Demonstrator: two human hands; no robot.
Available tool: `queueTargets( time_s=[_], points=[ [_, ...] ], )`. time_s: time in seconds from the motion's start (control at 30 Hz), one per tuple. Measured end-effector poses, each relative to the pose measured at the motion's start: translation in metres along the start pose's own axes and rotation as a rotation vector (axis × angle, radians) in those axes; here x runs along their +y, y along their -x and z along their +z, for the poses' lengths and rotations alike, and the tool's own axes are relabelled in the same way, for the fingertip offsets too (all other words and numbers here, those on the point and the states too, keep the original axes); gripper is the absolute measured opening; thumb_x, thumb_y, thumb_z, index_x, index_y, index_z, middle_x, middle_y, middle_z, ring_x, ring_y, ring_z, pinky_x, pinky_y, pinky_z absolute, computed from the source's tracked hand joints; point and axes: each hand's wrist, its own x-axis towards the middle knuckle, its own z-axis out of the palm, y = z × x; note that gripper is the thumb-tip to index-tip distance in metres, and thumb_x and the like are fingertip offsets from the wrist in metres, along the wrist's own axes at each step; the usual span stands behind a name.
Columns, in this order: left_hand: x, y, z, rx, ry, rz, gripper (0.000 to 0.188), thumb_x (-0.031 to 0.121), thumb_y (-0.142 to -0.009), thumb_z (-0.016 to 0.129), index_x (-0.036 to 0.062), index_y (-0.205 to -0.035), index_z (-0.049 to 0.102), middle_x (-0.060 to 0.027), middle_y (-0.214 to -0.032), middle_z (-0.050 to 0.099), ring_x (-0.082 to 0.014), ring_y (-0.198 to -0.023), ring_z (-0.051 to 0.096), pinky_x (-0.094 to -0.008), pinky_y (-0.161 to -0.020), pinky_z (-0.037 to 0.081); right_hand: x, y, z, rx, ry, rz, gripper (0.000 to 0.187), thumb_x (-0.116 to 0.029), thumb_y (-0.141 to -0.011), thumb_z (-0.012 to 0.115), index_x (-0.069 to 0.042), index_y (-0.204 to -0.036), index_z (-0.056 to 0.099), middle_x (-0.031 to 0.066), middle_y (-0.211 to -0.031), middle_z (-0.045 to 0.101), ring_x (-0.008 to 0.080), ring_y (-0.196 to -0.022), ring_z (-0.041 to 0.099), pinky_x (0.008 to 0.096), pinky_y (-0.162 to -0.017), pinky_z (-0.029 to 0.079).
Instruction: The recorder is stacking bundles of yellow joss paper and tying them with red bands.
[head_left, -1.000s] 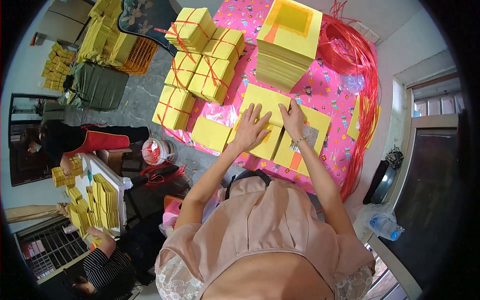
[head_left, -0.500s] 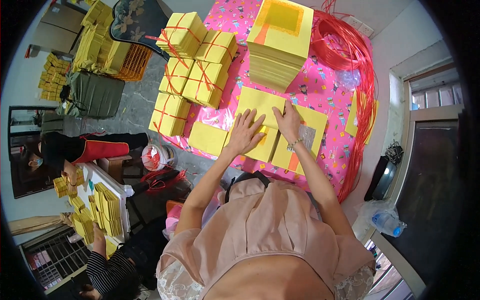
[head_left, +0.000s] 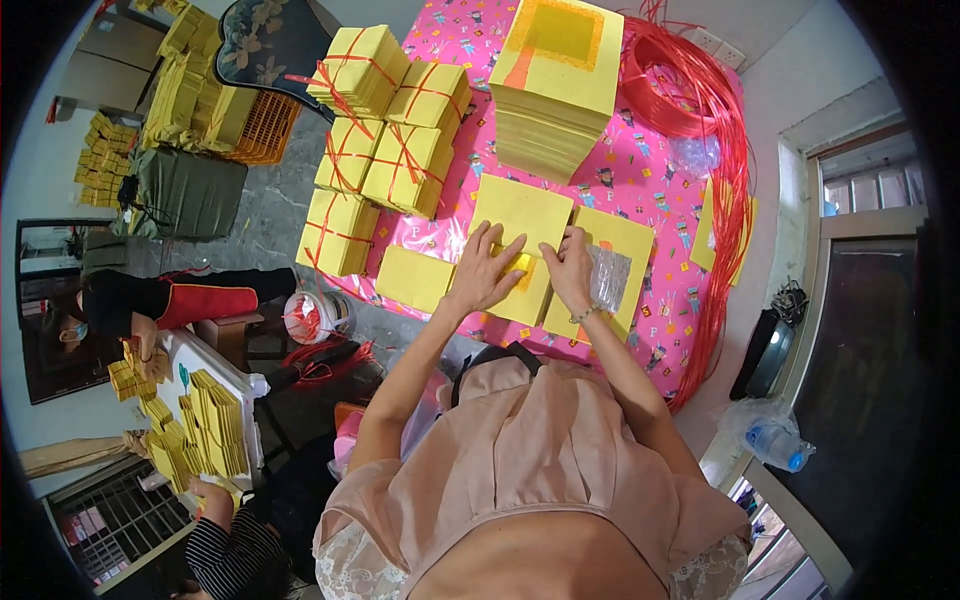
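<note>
A yellow paper sheet [head_left: 525,208] lies on top of a small stack in front of me, its far part turned over toward me. Below the turned edge a golden patch [head_left: 522,268] partly shows. My left hand [head_left: 484,272] rests on the paper with its fingers spread. At the right end of that edge, my right hand [head_left: 571,268] has its fingers bent and closed on the paper. Just right of it lies another yellow sheet [head_left: 622,240] with a silver patch [head_left: 608,278]. A plain yellow folded pack [head_left: 414,278] sits left of my left hand.
A tall stack of yellow sheets [head_left: 552,125] stands beyond my hands. Bundles tied with red strips [head_left: 405,165] are at the left. Red plastic strips [head_left: 725,200] hang along the table's right side. Two people work at a white table [head_left: 205,350] on the left.
Both hands were farther up the sheet. My right hand has drawn toward me with the turned edge, and its fingers are more bent. The left hand has slid slightly nearer.
</note>
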Motion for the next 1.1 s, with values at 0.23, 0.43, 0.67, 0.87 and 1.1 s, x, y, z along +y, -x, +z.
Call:
queueTargets(
  time_s=[0.23,0.43,0.67,0.87,1.1],
  points=[
    [0.007,0.001,-0.001,0.016,-0.106,-0.053,0.057,0.043,-0.09,0.054,0.0217,-0.143,0.043,-0.0211,-0.142,0.039,-0.0409,-0.131,0.034,-0.0535,-0.11,0.025,-0.001,-0.005,-0.001,-0.027,0.034,0.016,0.042,-0.022,-0.083,0.071,-0.004,-0.111,0.046,0.0103,-0.072,0.06,0.0276,-0.064,0.061,0.0409,-0.057,0.047],
    [0.011,0.008,0.003,-0.045,-0.227,-0.129,0.058,0.047,-0.091,0.051,0.0235,-0.144,0.042,-0.0176,-0.15,0.033,-0.0396,-0.134,0.033,-0.0538,-0.109,0.023,-0.002,-0.003,-0.001,0.003,0.051,-0.006,0.04,-0.022,-0.083,0.071,-0.003,-0.108,0.046,0.0107,-0.071,0.06,0.0296,-0.064,0.062,0.042,-0.057,0.047],
    [0.01,0.009,0.003,0.046,-0.13,-0.12,0.058,0.044,-0.09,0.054,0.0228,-0.143,0.044,-0.0215,-0.143,0.037,-0.0413,-0.133,0.032,-0.0541,-0.11,0.022,-0.008,0.0,-0.003,0.044,0.007,-0.023,0.041,-0.022,-0.083,0.071,-0.003,-0.111,0.046,0.0129,-0.08,0.06,0.0294,-0.07,0.062,0.0414,-0.062,0.048],
    [0.01,0.009,0.005,0.043,-0.101,-0.118,0.057,0.043,-0.09,0.055,0.0219,-0.142,0.045,-0.0216,-0.134,0.042,-0.0417,-0.131,0.033,-0.0543,-0.11,0.022,-0.021,0.007,0.0,0.093,0.266,-0.427,0.022,-0.017,-0.084,0.067,-0.005,-0.099,0.055,0.0127,-0.087,0.059,0.0309,-0.081,0.059,0.0431,-0.073,0.048],
    [0.008,0.01,0.007,0.019,-0.145,-0.116,0.058,0.045,-0.09,0.053,0.0218,-0.143,0.044,-0.0204,-0.134,0.044,-0.0409,-0.131,0.034,-0.0538,-0.109,0.024,-0.009,-0.001,0.014,-0.112,0.343,-0.421,0.016,-0.016,-0.081,0.069,-0.007,-0.084,0.056,0.0096,-0.081,0.059,0.0287,-0.082,0.061,0.0405,-0.07,0.048]
  ],
)
